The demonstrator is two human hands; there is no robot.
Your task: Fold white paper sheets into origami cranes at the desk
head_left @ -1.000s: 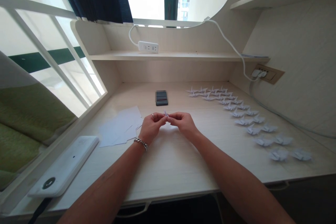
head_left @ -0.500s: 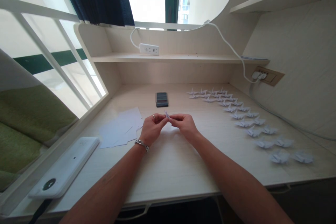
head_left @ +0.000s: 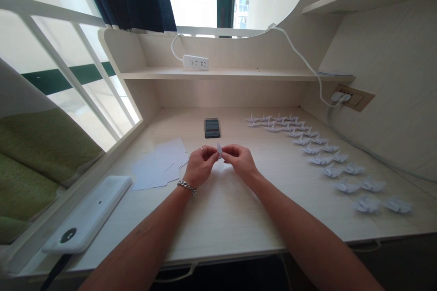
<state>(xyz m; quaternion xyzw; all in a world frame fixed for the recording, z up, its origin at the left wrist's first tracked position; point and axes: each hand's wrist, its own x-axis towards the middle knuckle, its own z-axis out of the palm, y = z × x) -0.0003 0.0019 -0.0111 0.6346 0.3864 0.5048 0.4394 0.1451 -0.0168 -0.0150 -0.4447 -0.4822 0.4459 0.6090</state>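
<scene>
Grip's pinched on both sides, fingertips together: left hand (head_left: pixel 200 168) and right hand (head_left: pixel 240 161) hold a small folded white paper (head_left: pixel 219 150) up between them, forearms angled inward over the tabletop (head_left: pixel 225 218). Chain bracelet (head_left: pixel 186 187) on the left wrist. Loose white sheets (head_left: pixel 157 166) sit just left, paper cranes (head_left: pixel 321 160) in rows off right.

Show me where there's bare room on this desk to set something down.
The widest bare desktop lies below the left hand and right hand, which pinch a folded paper. A narrower strip runs behind them, beside the phone. It's crowded rightward across the origami cranes and leftward at the loose paper sheets.
</scene>
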